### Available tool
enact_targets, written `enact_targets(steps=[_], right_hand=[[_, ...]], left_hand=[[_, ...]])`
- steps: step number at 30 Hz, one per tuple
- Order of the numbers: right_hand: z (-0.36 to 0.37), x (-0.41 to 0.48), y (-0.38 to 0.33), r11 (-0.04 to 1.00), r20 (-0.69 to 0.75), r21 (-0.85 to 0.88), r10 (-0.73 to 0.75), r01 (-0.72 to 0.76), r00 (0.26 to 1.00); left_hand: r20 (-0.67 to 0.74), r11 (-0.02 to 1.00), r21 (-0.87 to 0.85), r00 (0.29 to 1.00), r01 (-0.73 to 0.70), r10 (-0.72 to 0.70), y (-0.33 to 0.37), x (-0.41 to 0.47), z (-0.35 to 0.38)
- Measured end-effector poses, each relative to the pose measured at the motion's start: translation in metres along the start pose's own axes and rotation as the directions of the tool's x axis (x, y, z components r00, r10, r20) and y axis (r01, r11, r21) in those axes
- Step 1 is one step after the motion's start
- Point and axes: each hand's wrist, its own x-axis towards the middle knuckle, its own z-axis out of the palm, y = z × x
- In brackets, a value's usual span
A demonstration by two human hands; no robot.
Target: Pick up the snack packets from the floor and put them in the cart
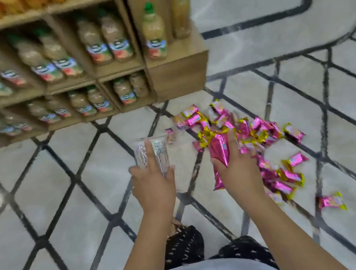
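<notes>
Right fingers (232,140): curled over a pink packet (218,151), thumb on its other side, clamping it.
Left fingers (149,153): wrapped round a white packet (152,153), one finger lying along its top face.
Right hand (237,169): low over the spill, palm down, grasping; possibly more than one wrapper in the clutch, hard to tell.
Left hand (155,185): level with the right, apart from it, gripping.
Pink packet, axis: long axis running away from the body, near crimped end poking out under the palm toward the person.
White packet, axis: also lengthwise away from the body, far end toward the shelf (179,64).
Handling, judged: light, thin foil film, soft and crinkly, slick; contents probably crushable, so a gentle pinch across the middle or at a crimped end, no squeezing.
Loose packets (263,130): scattered pink-and-gold heap on the floor (84,174), just beyond and right of the right hand, pointing every way; one stray (331,201) well apart, nearer the person.
Cart: not in view.
Bottles (153,33): upright in the shelf, beyond the hands.
</notes>
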Motion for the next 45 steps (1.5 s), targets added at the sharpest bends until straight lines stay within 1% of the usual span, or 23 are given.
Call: enact_targets(steps=[4,7,12,14,18,20,22,27,29,31,32,35,37,39,41,43,45], right_hand=[[0.039,0.012,-0.08,0.985,0.062,-0.01,-0.172,0.173,0.983],[0.065,0.022,-0.128,0.961,0.137,-0.047,-0.265,0.274,0.954],[0.099,0.034,-0.202,0.887,0.262,-0.039,-0.435,0.46,0.862],[0.111,0.039,-0.23,0.857,0.314,-0.067,-0.468,0.511,0.826],[0.137,0.064,-0.295,0.814,0.395,-0.076,-0.506,0.577,0.767],[0.148,0.081,-0.337,0.783,0.432,-0.079,-0.531,0.617,0.729],[0.161,0.101,-0.381,0.738,0.466,-0.073,-0.57,0.671,0.677],[0.183,0.15,-0.496,0.645,0.522,-0.037,-0.638,0.763,0.566],[0.191,0.159,-0.537,0.593,0.544,-0.021,-0.669,0.805,0.507],[0.201,0.16,-0.575,0.518,0.583,-0.022,-0.688,0.855,0.432],[0.208,0.157,-0.592,0.486,0.6,-0.022,-0.692,0.874,0.4],[0.229,0.137,-0.641,0.432,0.643,0.029,-0.698,0.902,0.314],[0.246,0.118,-0.668,0.366,0.674,0.041,-0.697,0.93,0.244],[0.265,0.099,-0.691,0.317,0.704,0.051,-0.684,0.947,0.191],[0.287,0.081,-0.716,0.306,0.734,0.064,-0.659,0.95,0.163],[0.311,0.064,-0.744,0.305,0.751,0.067,-0.642,0.95,0.153],[0.336,0.042,-0.779,0.289,0.744,0.075,-0.654,0.954,0.139]], left_hand=[[-0.073,0.983,-0.084,0.983,0.161,-0.168,-0.07,0.034,-0.037],[-0.123,0.945,-0.17,0.946,0.279,-0.301,-0.115,0.049,-0.059],[-0.147,0.849,-0.286,0.856,0.443,-0.496,-0.175,0.065,-0.078],[-0.136,0.803,-0.329,0.816,0.498,-0.562,-0.194,0.074,-0.085],[-0.144,0.691,-0.421,0.708,0.588,-0.691,-0.234,0.111,-0.108],[-0.169,0.648,-0.467,0.659,0.601,-0.733,-0.254,0.137,-0.121],[-0.188,0.615,-0.493,0.614,0.615,-0.766,-0.272,0.166,-0.135],[-0.171,0.505,-0.535,0.498,0.678,-0.85,-0.309,0.22,-0.174],[-0.181,0.471,-0.547,0.452,0.692,-0.874,-0.32,0.231,-0.188],[-0.186,0.425,-0.582,0.395,0.693,-0.9,-0.33,0.238,-0.203],[-0.183,0.395,-0.606,0.363,0.691,-0.914,-0.336,0.238,-0.208],[-0.192,0.338,-0.645,0.282,0.686,-0.94,-0.357,0.238,-0.226],[-0.193,0.296,-0.671,0.225,0.68,-0.955,-0.377,0.237,-0.235],[-0.18,0.242,-0.706,0.161,0.666,-0.97,-0.404,0.236,-0.243],[-0.148,0.186,-0.734,0.113,0.653,-0.982,-0.439,0.237,-0.251],[-0.114,0.137,-0.765,0.078,0.629,-0.99,-0.479,0.241,-0.262],[-0.119,0.137,-0.784,0.069,0.606,-0.99,-0.526,0.247,-0.281]])
